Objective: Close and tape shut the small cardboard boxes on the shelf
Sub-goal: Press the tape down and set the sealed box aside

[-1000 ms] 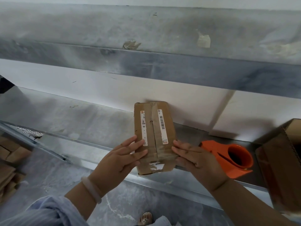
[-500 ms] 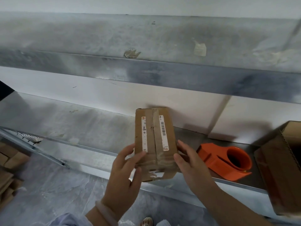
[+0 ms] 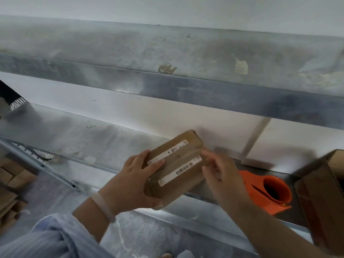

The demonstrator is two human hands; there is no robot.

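Grey metal shelf (image 3: 89, 138) ahead. My left hand (image 3: 133, 181) clasps the small box (image 3: 179, 169), seam taped; my right hand (image 3: 222, 176) touches its far end, hold blurred. It seems sealed; next I'd set it down.

The metal shelf (image 3: 111, 138) carries 1 orange tape dispenser (image 3: 260, 200) beside 1 open cardboard box (image 3: 320, 202).

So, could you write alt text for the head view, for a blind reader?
The left hand grips a small taped cardboard box, tilted, at a metal shelf, while the right hand touches its far end. An orange tape dispenser lies on the shelf to the right.
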